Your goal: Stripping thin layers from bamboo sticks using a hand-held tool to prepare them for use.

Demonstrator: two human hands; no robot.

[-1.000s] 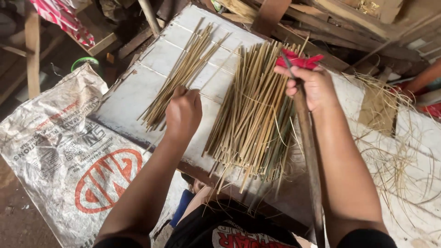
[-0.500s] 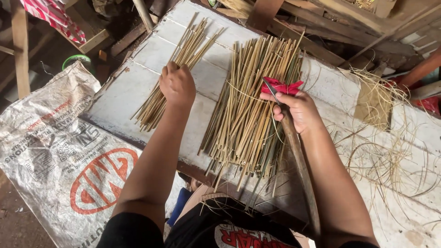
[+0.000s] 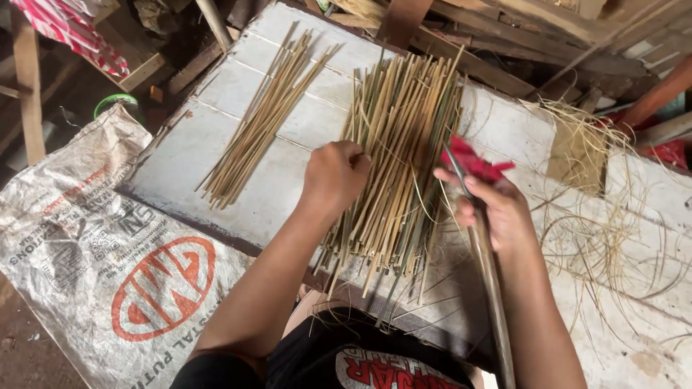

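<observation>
The large bundle of bamboo strips (image 3: 400,155) lay fanned out on the white tiled board (image 3: 180,162), its near ends reaching past the board's front edge towards the person. The left hand (image 3: 335,173) rested on the bundle's left side, fingers curled shut around a few strips there. Just to the right of that grip, across the width of the bundle, the right hand (image 3: 497,209) was closed around a long wooden-handled tool (image 3: 486,266); the handle ran back along the forearm, and the thin metal end poked out above the fingers, touching the bundle's right edge. A scrap of red cloth (image 3: 476,162) sat at that hand's fingertips, against the tool.

To the left of the left hand, well apart from the big bundle, a smaller bundle of paler strips (image 3: 263,119) lay slantwise on the same board. Further left and nearer the person, a printed white sack (image 3: 108,266) covered the ground. To the right of the right hand, loose pale fibres (image 3: 613,230) curled over the board.
</observation>
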